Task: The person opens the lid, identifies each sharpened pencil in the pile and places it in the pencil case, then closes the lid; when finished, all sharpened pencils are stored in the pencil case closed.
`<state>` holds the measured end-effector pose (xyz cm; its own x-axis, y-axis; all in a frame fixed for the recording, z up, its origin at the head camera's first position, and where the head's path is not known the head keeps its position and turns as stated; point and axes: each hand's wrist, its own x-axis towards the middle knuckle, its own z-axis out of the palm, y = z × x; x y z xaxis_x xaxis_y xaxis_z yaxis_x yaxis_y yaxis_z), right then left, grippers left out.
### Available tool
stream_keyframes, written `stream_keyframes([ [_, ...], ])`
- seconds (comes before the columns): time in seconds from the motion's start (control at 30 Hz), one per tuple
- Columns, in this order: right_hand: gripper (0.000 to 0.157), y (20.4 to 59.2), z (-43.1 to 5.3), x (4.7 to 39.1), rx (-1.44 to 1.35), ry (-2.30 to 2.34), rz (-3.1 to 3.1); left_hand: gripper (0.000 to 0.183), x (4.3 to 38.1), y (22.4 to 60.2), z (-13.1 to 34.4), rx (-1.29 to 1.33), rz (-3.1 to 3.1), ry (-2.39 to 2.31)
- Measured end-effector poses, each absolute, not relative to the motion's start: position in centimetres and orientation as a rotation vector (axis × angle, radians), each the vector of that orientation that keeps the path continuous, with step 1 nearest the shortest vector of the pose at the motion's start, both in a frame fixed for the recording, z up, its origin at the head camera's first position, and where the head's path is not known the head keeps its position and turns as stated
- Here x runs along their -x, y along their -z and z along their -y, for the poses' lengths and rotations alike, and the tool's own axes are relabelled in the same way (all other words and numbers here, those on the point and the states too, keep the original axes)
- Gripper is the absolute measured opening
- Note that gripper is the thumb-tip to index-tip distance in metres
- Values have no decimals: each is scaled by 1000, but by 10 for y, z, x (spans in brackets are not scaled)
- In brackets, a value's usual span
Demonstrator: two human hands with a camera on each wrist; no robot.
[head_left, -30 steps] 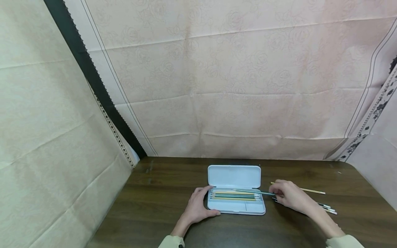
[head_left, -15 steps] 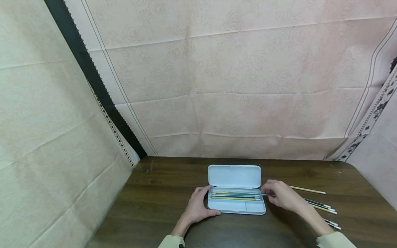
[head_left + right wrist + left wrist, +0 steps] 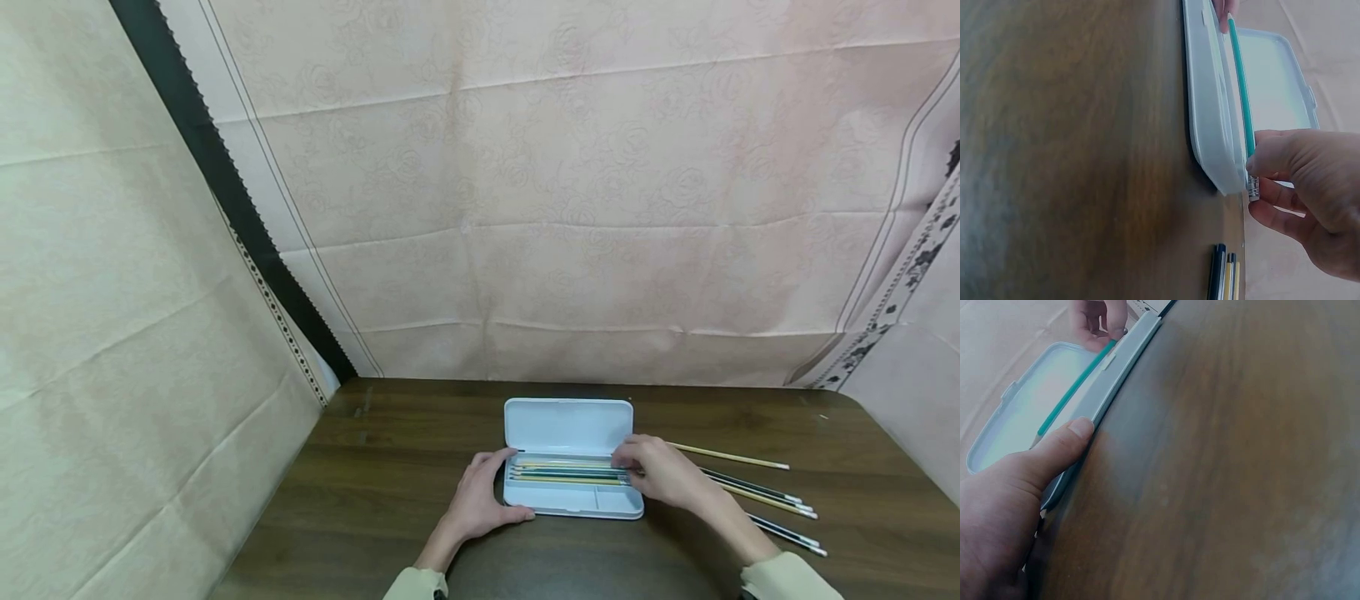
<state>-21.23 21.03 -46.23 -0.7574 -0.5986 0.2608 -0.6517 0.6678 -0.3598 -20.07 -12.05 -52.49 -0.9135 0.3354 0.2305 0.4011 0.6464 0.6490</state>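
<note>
A light-blue pencil case [image 3: 555,502] lies with its lid [image 3: 568,423] raised, and several green and yellow pencils [image 3: 562,479] rest inside. My left hand [image 3: 480,497] grips the case's left end, thumb on the front edge and fingers at the back. At the right end, my right hand [image 3: 663,473] pinches a green pencil [image 3: 1243,94] near its white-banded end. In the right wrist view this pencil runs lengthwise over the case, its tip pointing toward the left hand. The left wrist view shows the left thumb [image 3: 1063,447] pressed along the rim.
To the right on the brown table [image 3: 360,517] lie a single yellow pencil [image 3: 742,457], a group of dark and yellow pencils [image 3: 768,497] and some dark pencils [image 3: 791,535]. A pale patterned cloth [image 3: 570,208] hangs behind the table's back edge.
My right hand has moved left with the green pencil, bringing it from past the case's right end to over the case. The left hand has kept its grip in place.
</note>
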Motion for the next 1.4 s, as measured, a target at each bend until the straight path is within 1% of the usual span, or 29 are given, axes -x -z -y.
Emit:
stream_keyframes([
  [0.57, 24, 467, -197, 213, -1091, -637, 2702, 90, 201, 527, 120, 616, 2765, 1137],
  [0.97, 25, 468, -196, 214, -1090, -674, 2714, 90, 201, 527, 120, 613, 2769, 1138],
  [1.1, 22, 467, -202, 215, -1019, -715, 2691, 90, 201, 526, 120, 614, 2764, 1135],
  [1.23, 20, 466, -210, 219, -922, -795, 2536, 90, 201, 525, 120, 621, 2757, 1130],
  [1.4, 21, 461, -218, 224, -725, -913, 2314, 90, 201, 525, 120, 617, 2765, 1128],
])
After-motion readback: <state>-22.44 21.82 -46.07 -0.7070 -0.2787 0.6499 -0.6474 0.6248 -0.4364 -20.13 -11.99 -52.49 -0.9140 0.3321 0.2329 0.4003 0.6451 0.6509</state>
